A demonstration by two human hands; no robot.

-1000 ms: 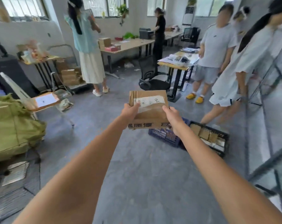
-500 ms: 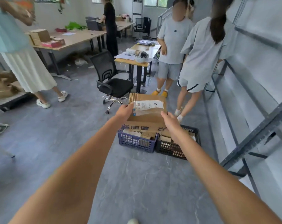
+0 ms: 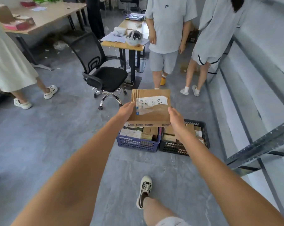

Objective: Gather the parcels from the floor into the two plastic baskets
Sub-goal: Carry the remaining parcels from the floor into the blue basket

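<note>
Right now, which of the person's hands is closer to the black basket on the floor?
Right. The right hand grips the parcel's right edge, above the black basket; the left hand holds the opposite edge, over the blue basket.

The box (image 3: 150,107) hides the fingers of both hands beneath it and covers the far rims of the blue basket (image 3: 138,142) and black basket (image 3: 175,146). The print on its label (image 3: 152,101) is too small to read. The right forearm crosses the black basket's parcels.
</note>
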